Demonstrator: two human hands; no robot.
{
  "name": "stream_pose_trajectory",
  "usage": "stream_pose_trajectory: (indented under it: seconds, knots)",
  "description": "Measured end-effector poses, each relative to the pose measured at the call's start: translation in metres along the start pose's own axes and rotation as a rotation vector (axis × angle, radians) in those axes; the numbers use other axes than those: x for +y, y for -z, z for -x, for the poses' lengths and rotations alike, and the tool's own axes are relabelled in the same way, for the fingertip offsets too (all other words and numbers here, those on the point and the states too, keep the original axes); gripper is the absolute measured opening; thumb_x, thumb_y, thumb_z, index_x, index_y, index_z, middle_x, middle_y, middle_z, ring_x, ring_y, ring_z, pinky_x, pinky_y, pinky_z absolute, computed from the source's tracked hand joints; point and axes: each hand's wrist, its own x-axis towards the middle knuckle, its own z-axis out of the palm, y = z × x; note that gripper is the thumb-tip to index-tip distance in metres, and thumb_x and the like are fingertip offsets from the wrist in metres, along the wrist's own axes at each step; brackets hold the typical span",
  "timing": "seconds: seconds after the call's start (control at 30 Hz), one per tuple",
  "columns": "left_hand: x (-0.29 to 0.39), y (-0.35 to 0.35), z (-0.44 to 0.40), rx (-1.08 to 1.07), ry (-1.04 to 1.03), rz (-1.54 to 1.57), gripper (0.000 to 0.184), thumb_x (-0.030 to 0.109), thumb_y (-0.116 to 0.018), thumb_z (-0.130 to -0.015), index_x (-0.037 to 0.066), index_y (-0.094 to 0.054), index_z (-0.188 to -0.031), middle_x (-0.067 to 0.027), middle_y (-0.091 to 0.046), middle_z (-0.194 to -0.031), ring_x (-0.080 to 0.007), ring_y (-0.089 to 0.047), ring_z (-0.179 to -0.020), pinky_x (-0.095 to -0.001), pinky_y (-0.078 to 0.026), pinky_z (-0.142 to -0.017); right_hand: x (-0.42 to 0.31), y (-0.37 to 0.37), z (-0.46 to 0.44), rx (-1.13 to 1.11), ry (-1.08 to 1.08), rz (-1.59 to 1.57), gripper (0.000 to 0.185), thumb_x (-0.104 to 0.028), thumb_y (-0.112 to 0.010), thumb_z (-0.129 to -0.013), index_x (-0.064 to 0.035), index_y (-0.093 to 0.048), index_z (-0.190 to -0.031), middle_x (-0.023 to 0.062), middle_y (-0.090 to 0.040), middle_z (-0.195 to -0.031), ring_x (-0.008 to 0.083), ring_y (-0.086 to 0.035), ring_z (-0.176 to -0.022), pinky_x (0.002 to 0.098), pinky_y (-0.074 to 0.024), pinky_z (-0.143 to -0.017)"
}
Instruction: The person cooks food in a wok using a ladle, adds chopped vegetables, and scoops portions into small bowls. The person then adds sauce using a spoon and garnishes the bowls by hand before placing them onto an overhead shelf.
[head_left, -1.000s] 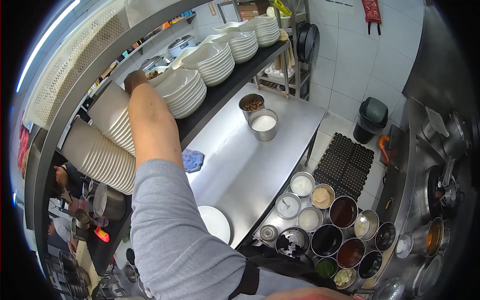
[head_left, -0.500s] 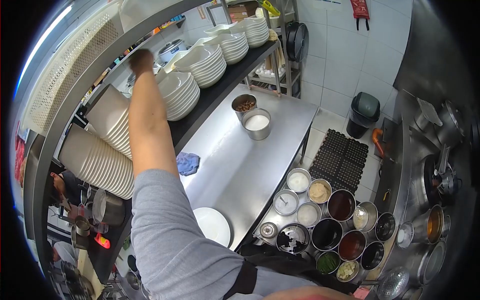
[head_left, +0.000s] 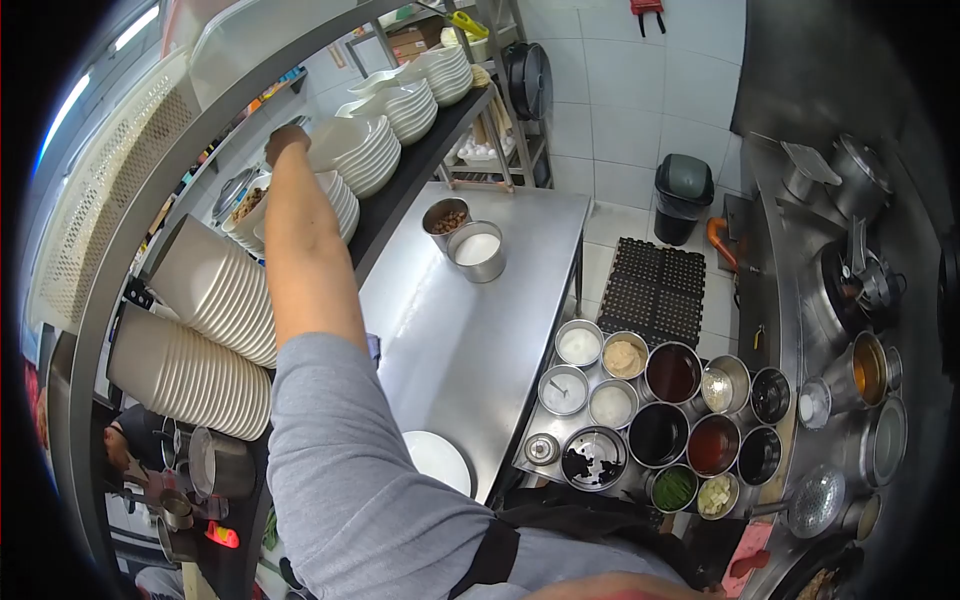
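My left arm, in a grey sleeve, stretches up across the view to the shelf. At its far end my left hand (head_left: 287, 143) is small and turned away, beside the stacked white bowls (head_left: 352, 150). Its fingers are hidden, so I cannot make out whether they hold anything. Just below the hand, brown food shows in a white bowl (head_left: 243, 218), partly covered by my forearm. Nearer me on the shelf lean tall stacks of white bowls (head_left: 190, 370). My right hand is out of view.
A steel table (head_left: 450, 370) carries a pot of brown pieces (head_left: 445, 222), a pot of white contents (head_left: 476, 250) and a white plate (head_left: 440, 462). Several sauce and ingredient pots (head_left: 658, 435) stand at right. A black mat (head_left: 655, 290) and bin (head_left: 684, 198) are on the floor.
My view has shifted, so the table and pots sit further left. My left hand is still over the shelf, a little lower in view; the bowl of brown food now shows beside my forearm.
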Motion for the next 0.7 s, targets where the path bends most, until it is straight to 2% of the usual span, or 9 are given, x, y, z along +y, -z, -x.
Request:
stream_pose_trajectory:
  seconds: [0.17,0.27,0.3,0.33,0.37,0.43,0.53,0.63,0.7]
  knots:
    - [-0.020,0.004,0.024,0.062,-0.127,0.146,0.047,0.015,-0.064,-0.077,-0.003,-0.056,-0.119,-0.0214,-0.059,-0.118,-0.0314,-0.059,-0.105,-0.0374,-0.047,-0.090,0.088,0.005,0.009,0.088,-0.014,0.099,0.023,-0.017,-0.057,-0.089,-0.0034,-0.062,-0.106,0.0203,-0.064,-0.098,0.0301,-0.063,-0.090,0.0426,-0.0499,-0.076]
    - [-0.014,0.004,0.057,-0.011,-0.351,0.341,0.048,0.015,-0.064,-0.077,-0.004,-0.055,-0.120,-0.0216,-0.059,-0.117,-0.0313,-0.059,-0.104,-0.0376,-0.047,-0.089,0.200,-0.013,0.005,0.228,0.052,0.281,0.022,-0.017,-0.057,-0.088,-0.0031,-0.063,-0.104,0.0206,-0.064,-0.098,0.0305,-0.063,-0.090,0.0430,-0.0500,-0.076]
    - [-0.010,0.008,0.073,-0.067,-0.428,0.431,0.048,0.015,-0.064,-0.077,-0.004,-0.055,-0.121,-0.0217,-0.059,-0.117,-0.0312,-0.060,-0.103,-0.0376,-0.047,-0.089,0.224,-0.021,0.007,0.321,0.064,0.310,0.022,-0.017,-0.057,-0.088,-0.0030,-0.063,-0.104,0.0206,-0.064,-0.099,0.0306,-0.063,-0.091,0.0431,-0.0500,-0.076]
    - [-0.002,0.012,0.090,-0.131,-0.495,0.532,0.048,0.014,-0.063,-0.077,-0.004,-0.054,-0.121,-0.0217,-0.059,-0.117,-0.0312,-0.060,-0.103,-0.0377,-0.047,-0.089,0.144,0.026,0.038,0.365,-0.052,0.351,0.026,-0.019,-0.055,-0.088,0.0002,-0.061,-0.106,0.0217,-0.064,-0.092,0.0354,-0.062,-0.084,0.0428,-0.0481,-0.074]
    - [0.009,0.017,0.106,-0.204,-0.548,0.634,0.049,0.014,-0.063,-0.077,-0.005,-0.054,-0.121,-0.0218,-0.059,-0.116,-0.0311,-0.060,-0.103,-0.0377,-0.047,-0.089,0.079,0.078,0.062,0.483,-0.063,0.204,0.028,-0.015,-0.055,-0.085,-0.0010,-0.060,-0.109,0.0206,-0.064,-0.097,0.0342,-0.062,-0.090,0.0406,-0.0479,-0.077]
    - [0.039,0.025,0.142,-0.358,-0.607,0.823,0.049,0.014,-0.063,-0.078,-0.005,-0.053,-0.122,-0.0219,-0.059,-0.116,-0.0310,-0.060,-0.102,-0.0378,-0.047,-0.089,0.088,0.129,0.068,0.689,-0.142,0.087,0.030,-0.012,-0.056,-0.083,-0.0087,-0.061,-0.112,0.0163,-0.063,-0.101,0.0356,-0.060,-0.095,0.0406,-0.0476,-0.081]
    - [0.070,0.041,0.214,-0.591,-0.611,1.021,0.050,0.014,-0.063,-0.078,-0.006,-0.052,-0.122,-0.0222,-0.059,-0.115,-0.0309,-0.060,-0.101,-0.0379,-0.047,-0.089,0.152,0.190,0.095,0.866,-0.284,0.220,0.038,-0.017,-0.061,-0.082,-0.0067,-0.057,-0.119,0.0176,-0.058,-0.111,0.0351,-0.055,-0.104,0.0422,-0.0448,-0.089]
    - [0.083,0.026,0.295,-0.824,-0.607,1.137,0.051,0.013,-0.063,-0.078,-0.007,-0.050,-0.123,-0.0224,-0.059,-0.114,-0.0308,-0.060,-0.099,-0.0380,-0.047,-0.089,0.234,0.213,0.098,0.696,-0.446,0.396,0.051,-0.020,-0.065,-0.079,-0.0067,-0.051,-0.126,0.0186,-0.056,-0.114,0.0356,-0.057,-0.102,0.0455,-0.0456,-0.087]
    - [0.111,-0.006,0.362,-1.047,-0.607,1.180,0.051,0.013,-0.063,-0.079,-0.008,-0.050,-0.124,-0.0225,-0.059,-0.114,-0.0307,-0.060,-0.099,-0.0381,-0.047,-0.088,0.275,0.217,0.097,0.625,-0.442,0.504,0.056,-0.019,-0.065,-0.079,-0.0082,-0.046,-0.131,0.0199,-0.054,-0.115,0.0361,-0.057,-0.103,0.0464,-0.0452,-0.089]
